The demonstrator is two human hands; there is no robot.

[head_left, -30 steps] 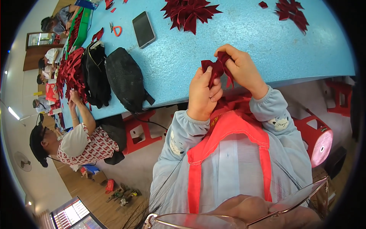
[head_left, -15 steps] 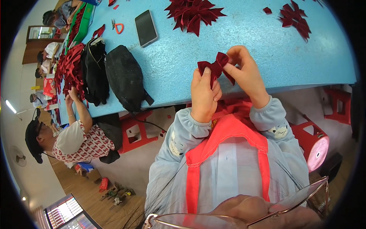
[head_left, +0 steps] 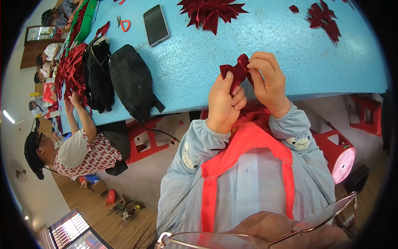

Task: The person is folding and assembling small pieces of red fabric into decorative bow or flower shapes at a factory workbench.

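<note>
Between my hands is a dark red fabric bow [head_left: 237, 71], held up over the near edge of the blue table. My left hand [head_left: 226, 97] grips its lower part, the thumb pressed on its front and the fingers curled behind. On the bow's right side, my right hand [head_left: 268, 81] pinches the cloth between thumb and fingertips. A heap of similar dark red bows [head_left: 211, 12] lies at the far middle of the table, and a smaller cluster of red pieces [head_left: 324, 23] lies at the far right.
A phone [head_left: 156, 25], orange-handled snips [head_left: 124, 25], a black mesh bag [head_left: 132, 81] and a black pouch [head_left: 98, 74] lie left on the blue table [head_left: 199, 62]. Beyond them a co-worker [head_left: 83, 145] handles a red fabric pile [head_left: 74, 70]. Red stools [head_left: 147, 139] stand below.
My right hand's fingers have shifted on the bow's right side, now bunched closer together. The bow has turned slightly in my left hand; the view has moved a little.
</note>
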